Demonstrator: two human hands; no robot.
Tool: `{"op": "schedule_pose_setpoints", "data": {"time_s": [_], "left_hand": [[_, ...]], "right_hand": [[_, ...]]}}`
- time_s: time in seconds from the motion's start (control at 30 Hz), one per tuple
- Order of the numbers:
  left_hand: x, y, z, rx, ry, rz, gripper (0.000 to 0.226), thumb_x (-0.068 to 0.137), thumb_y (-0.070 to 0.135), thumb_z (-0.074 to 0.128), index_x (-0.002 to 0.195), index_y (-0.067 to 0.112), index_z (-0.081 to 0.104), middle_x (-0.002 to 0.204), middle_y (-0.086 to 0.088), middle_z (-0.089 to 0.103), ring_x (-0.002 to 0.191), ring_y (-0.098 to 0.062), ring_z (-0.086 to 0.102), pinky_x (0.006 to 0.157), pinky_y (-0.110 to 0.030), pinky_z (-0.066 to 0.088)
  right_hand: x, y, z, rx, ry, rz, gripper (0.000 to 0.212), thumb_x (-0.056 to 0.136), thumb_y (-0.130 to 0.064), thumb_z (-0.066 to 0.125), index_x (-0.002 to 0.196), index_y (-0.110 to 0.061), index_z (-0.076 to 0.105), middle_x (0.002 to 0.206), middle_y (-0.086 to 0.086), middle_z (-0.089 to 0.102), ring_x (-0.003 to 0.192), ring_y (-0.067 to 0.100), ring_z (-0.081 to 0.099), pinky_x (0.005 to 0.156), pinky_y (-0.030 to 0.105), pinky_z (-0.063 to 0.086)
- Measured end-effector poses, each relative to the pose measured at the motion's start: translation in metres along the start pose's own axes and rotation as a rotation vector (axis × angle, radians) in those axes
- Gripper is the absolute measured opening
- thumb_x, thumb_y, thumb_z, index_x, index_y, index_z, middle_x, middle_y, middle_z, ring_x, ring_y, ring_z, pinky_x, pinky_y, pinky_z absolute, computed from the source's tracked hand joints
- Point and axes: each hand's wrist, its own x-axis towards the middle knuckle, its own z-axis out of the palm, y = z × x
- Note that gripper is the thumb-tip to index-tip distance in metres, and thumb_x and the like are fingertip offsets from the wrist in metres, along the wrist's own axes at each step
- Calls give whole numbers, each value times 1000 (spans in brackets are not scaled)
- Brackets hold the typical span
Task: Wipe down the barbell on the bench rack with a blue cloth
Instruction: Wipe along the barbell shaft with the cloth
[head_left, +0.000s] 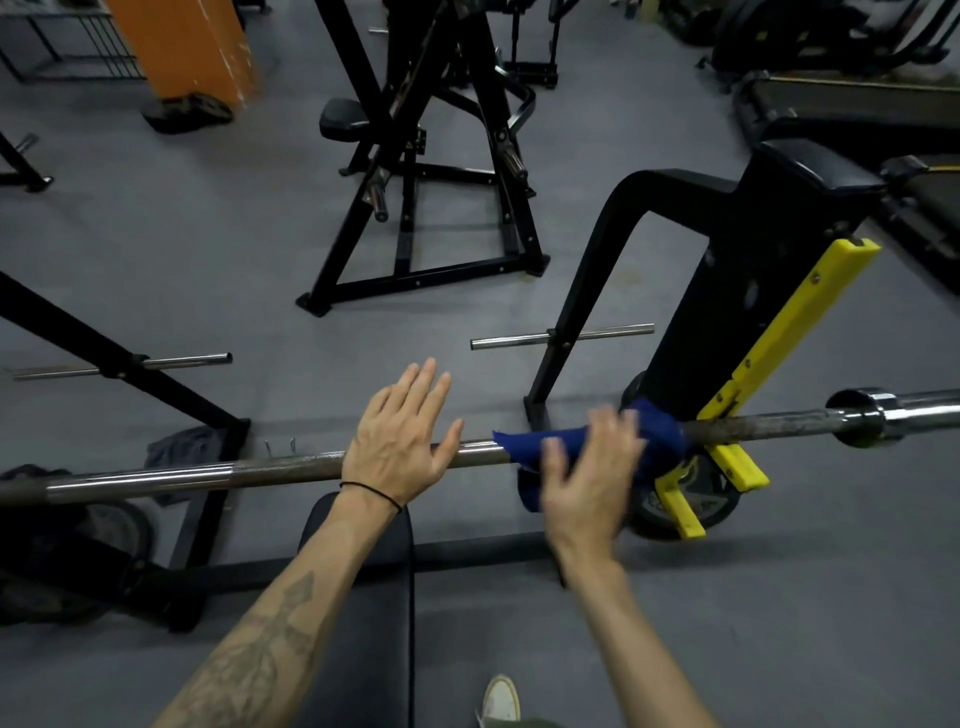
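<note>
A black padded bench (363, 597) lies nearest, under both forearms. Above it the left hand (400, 441) is flat, fingers straight, over the barbell (208, 475). The right hand (587, 478), motion-blurred, seems spread wide against the blue cloth (524, 447) draped over the bar, just beside the yellow rack hook (737, 462). Beyond stands a black machine frame (426, 171).

No text, brand or number can be read. A small yellow triangular warning sticker (409, 147) sits on the black machine frame (415, 208) in the background; its symbol and any lettering are too small to make out.
</note>
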Motion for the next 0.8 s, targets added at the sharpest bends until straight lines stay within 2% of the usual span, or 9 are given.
{"op": "schedule_pose_setpoints", "data": {"time_s": [0.1,0.2,0.3,0.4,0.47,0.53,0.63,0.7,0.8], "left_hand": [[-1,-1,0,-4,18,8,62,103,48,37,149,7,49,156,-15,45,143,-30,45,110,-45,43],[-1,-4,-2,-10,30,4,62,103,48,37,149,7,48,156,-15,45,143,-30,45,111,-45,42],[0,-1,-2,-5,33,1,63,103,47,36,149,7,48,155,-16,45,142,-30,45,110,-46,43],[2,1,-1,5,46,-8,62,103,47,37,149,7,48,154,-16,46,142,-31,45,110,-45,43],[1,1,0,-2,40,-10,62,103,46,36,149,6,48,155,-16,46,143,-31,45,110,-45,42],[0,0,1,-2,45,-3,61,103,46,37,148,6,48,154,-16,46,142,-30,46,110,-46,43],[-2,-4,1,-28,50,-22,60,102,44,37,148,6,49,154,-15,47,142,-29,46,110,-46,44],[-1,-4,1,-35,60,-39,60,102,44,38,147,6,50,154,-15,47,143,-29,45,111,-45,43],[0,1,2,-22,72,-34,59,102,43,39,146,5,52,152,-15,49,141,-30,47,108,-44,43]], "right_hand": [[-31,-27,13,-22,-215,-358,76,104,-58,37,157,-4,35,165,11,31,158,24,15,129,43,9],[5,29,-17,-194,-285,-608,68,105,-51,39,158,-8,36,164,10,34,155,23,24,126,46,22],[34,74,-45,-228,-124,-315,67,107,-53,29,151,-4,46,154,15,47,149,30,35,124,51,24],[24,35,-17,-121,19,-2,74,105,-58,27,141,1,53,148,20,52,148,34,34,126,52,17],[1,-12,6,-16,-24,-55,75,104,-61,31,143,0,52,150,19,50,150,32,32,128,47,10],[-22,-29,11,-12,-213,-278,73,104,-61,33,152,-6,43,158,10,43,155,23,24,129,41,7],[6,15,-19,-174,-345,-604,66,106,-55,34,155,-11,42,156,8,45,151,22,33,126,42,19],[34,57,-41,-242,-271,-528,64,106,-54,32,145,-8,52,142,12,56,136,31,49,123,44,28],[42,71,-51,-248,-104,-234,64,106,-54,30,130,-3,60,130,16,59,130,38,51,123,50,26]]}}
